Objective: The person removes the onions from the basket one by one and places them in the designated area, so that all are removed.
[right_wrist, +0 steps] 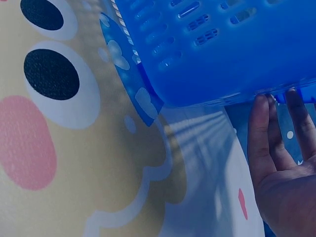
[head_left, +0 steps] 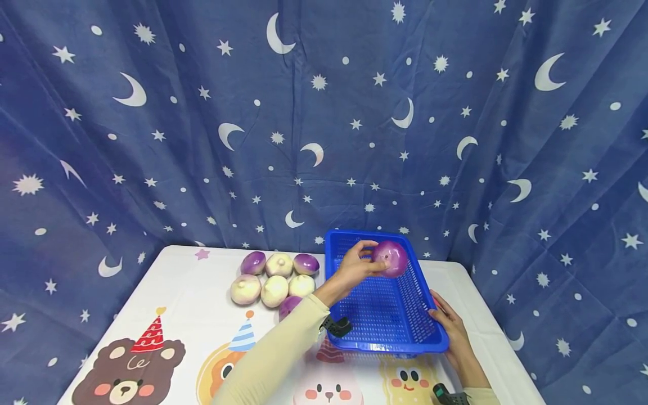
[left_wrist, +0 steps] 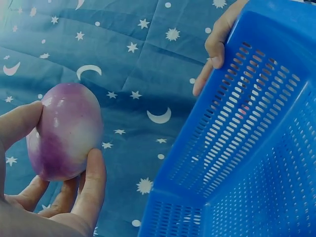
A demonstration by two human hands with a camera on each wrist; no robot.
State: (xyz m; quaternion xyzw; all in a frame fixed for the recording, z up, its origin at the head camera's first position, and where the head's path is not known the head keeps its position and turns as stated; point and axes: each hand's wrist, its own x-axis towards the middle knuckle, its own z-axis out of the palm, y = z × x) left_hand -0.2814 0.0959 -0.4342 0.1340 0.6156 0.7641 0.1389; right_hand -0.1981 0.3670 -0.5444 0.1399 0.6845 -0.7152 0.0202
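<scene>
My left hand holds a purple-and-white turnip over the far part of a blue plastic basket. In the left wrist view, the thumb and fingers grip the glossy turnip from opposite sides. The perforated floor of the basket shows bare below it. At the basket's right side, my right hand holds the rim, with its thumb over the edge. From the right wrist view, fingers reach up to the underside of that rim. Left of the basket sit several more turnips, close together, some purple side up and others pale side up.
A white tablecloth with cartoon animals covers the table. Behind it hangs a dark blue curtain with moons and stars. The left forearm crosses in front of the nearest turnip and partly hides it.
</scene>
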